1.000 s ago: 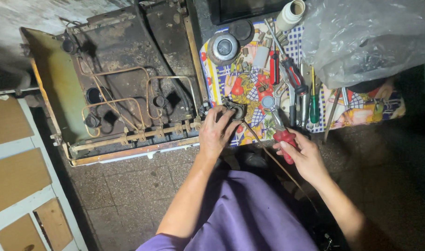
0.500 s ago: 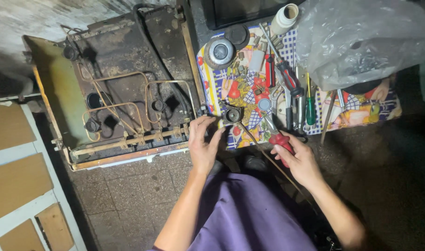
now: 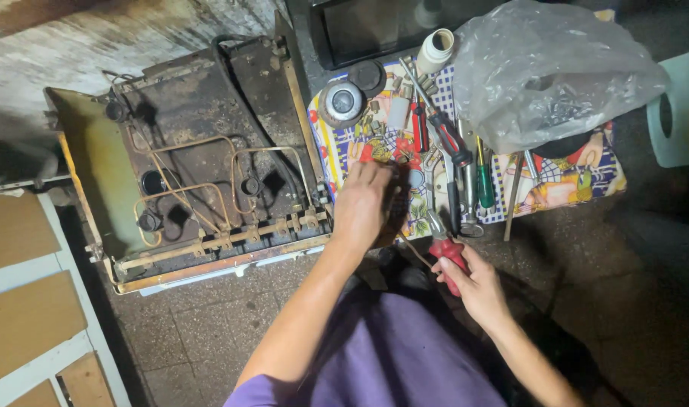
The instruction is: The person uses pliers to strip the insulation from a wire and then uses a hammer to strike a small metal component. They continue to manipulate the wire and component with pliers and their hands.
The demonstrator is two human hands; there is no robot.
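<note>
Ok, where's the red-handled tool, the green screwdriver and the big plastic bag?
Red-handled pliers (image 3: 444, 252), head view, on the red grip in the right hand.
Green screwdriver (image 3: 484, 186), head view, on its green handle.
Plastic bag (image 3: 555, 71), head view, on its crinkled middle.

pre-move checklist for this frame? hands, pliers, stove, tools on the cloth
1. Right hand has a firm grip on the red-handled pliers: ok, fingers wrapped round the handles.
2. What the left hand holds: cannot tell, its back hides whatever is under it on the patterned cloth.
3. Pliers' tip position: cannot tell, dim and partly hidden.
4. Opened stove lies flat on the floor, pipes exposed, apart from both hands: ok.
5. Green-handled screwdriver and other tools lie within the cloth's edges: ok.
6. Plastic bag covers part of the cloth: not ok, things beneath are hidden.
</note>
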